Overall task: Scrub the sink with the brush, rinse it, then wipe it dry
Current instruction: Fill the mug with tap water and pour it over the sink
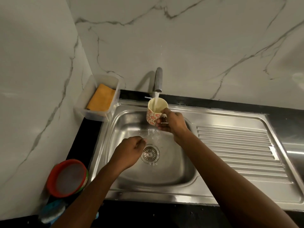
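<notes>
A stainless steel sink (172, 170) fills the middle of the view, with a round drain strainer (150, 153) in its basin. The tap (158, 79) at the back runs water into a floral mug (155, 111). My right hand (171, 123) grips that mug by its handle, under the stream. My left hand (130, 150) hovers over the basin beside the drain, fingers loosely curled, holding nothing. Water splashes between the two hands. An orange cloth (101, 97) lies in a clear plastic tub (92, 112) at the sink's back left corner. A blue scrubber (52, 209) lies at the lower left.
A ribbed draining board (238, 150) extends right of the basin. A red-rimmed round container (65, 177) stands on the black counter at the left front. Marble walls close off the back and the left side.
</notes>
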